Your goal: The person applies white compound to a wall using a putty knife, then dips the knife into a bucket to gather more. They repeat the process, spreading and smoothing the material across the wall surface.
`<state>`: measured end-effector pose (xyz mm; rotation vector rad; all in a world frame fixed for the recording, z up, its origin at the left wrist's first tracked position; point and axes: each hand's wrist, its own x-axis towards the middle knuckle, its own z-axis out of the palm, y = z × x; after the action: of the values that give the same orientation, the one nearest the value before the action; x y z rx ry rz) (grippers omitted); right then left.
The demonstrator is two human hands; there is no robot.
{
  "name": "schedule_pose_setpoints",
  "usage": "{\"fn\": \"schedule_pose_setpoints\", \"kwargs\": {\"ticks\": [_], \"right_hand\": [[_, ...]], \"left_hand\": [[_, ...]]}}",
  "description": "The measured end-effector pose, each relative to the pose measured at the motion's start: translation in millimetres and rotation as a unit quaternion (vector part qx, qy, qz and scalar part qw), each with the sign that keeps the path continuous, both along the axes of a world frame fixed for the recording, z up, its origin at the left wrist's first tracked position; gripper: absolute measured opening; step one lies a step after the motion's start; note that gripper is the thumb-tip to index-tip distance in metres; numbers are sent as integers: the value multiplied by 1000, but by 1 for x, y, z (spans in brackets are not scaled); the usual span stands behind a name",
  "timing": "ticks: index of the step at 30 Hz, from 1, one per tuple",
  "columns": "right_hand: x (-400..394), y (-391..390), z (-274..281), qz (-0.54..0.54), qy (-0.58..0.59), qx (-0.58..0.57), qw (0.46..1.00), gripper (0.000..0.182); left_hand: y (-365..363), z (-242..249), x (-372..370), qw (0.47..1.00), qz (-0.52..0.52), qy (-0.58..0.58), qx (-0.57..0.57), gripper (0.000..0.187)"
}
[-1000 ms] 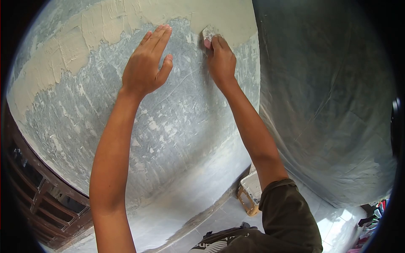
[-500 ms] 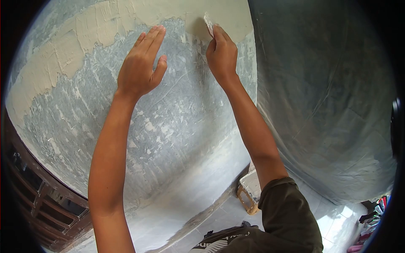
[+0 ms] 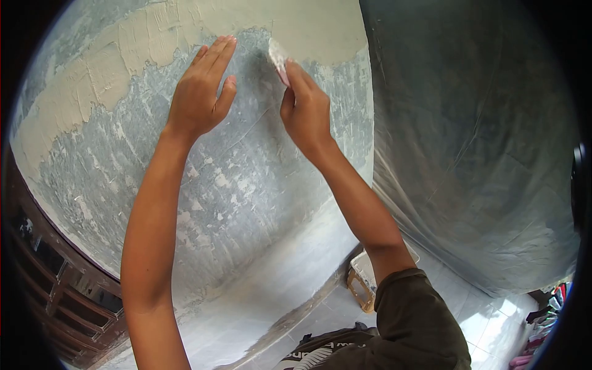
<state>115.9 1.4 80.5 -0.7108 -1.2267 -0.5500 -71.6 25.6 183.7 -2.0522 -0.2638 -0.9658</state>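
My left hand (image 3: 200, 92) is raised before the grey wall (image 3: 228, 185), fingers stretched out and thumb apart, with nothing in it. Whether its palm touches the wall is hard to tell. My right hand (image 3: 306, 111) grips a small flat scraper (image 3: 279, 60) coated with pale paste, its blade pointing up and left. The scraper is over bare grey wall, just below the lower edge of the beige plaster layer (image 3: 317, 31). That layer runs along the top and down the left side.
Dark plastic sheeting (image 3: 475, 123) hangs at the right. A brown wooden lattice frame (image 3: 74, 296) stands at lower left. A paste-stained container (image 3: 361, 283) sits on the tiled floor (image 3: 327, 317). Colourful cloth items (image 3: 539, 333) lie at the far lower right.
My right hand has moved down and left with the scraper, away from the smooth plaster near the wall's right edge. My left hand has shifted slightly left.
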Motion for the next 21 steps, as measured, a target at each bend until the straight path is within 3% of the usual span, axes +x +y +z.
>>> {"fn": "schedule_pose_setpoints", "kwargs": {"ticks": [6, 8, 14, 16, 21], "right_hand": [[42, 68, 51, -128, 13, 61, 990, 40], [41, 79, 49, -169, -3, 5, 986, 41], [-14, 50, 0, -135, -7, -40, 990, 46], [-31, 21, -10, -41, -29, -32, 998, 48], [-9, 14, 28, -39, 1, 76, 996, 42]], "left_hand": [[-11, 19, -28, 998, 46, 26, 44, 57], [-10, 19, -32, 997, 55, 22, 50, 57], [-8, 15, -29, 997, 63, 22, 31, 59], [-9, 17, -28, 997, 53, 17, 57, 56], [-10, 16, -28, 997, 54, 15, 56, 56]]}}
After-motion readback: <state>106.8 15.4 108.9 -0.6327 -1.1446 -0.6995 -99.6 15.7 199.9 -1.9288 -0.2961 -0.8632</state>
